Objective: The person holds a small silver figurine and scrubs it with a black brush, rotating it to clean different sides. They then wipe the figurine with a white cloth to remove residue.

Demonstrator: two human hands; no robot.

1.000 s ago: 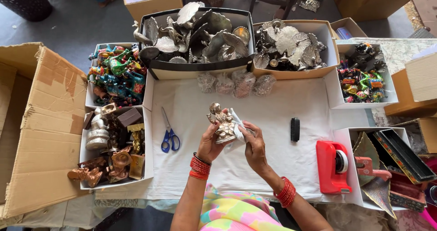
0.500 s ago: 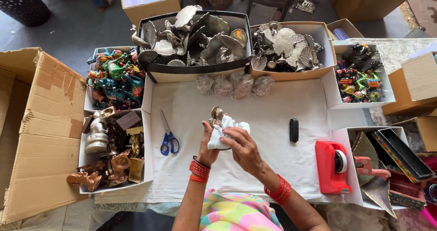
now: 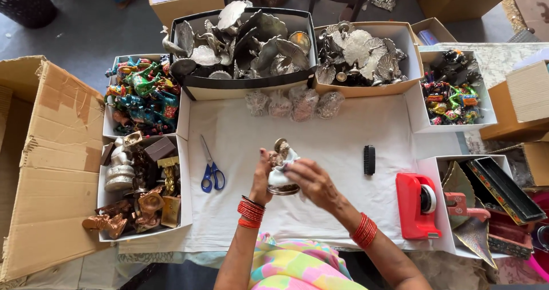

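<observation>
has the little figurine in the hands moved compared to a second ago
Yes. The figurine has come down toward the person, farther from the wrapped bundles, and now sits level with the scissors.

scissors (image 3: 211,170), blue handles, 9 o'clock on white cloth (image 3: 343,141) | black brush (image 3: 369,160), 3 o'clock | red tape dispenser (image 3: 417,205), 4 o'clock | four wrapped bundles (image 3: 294,103), 12 o'clock | silver leaf pieces in black box (image 3: 243,38) and tan box (image 3: 366,56), 12 o'clock | open cardboard carton (image 3: 40,164), 9 o'clock
</observation>
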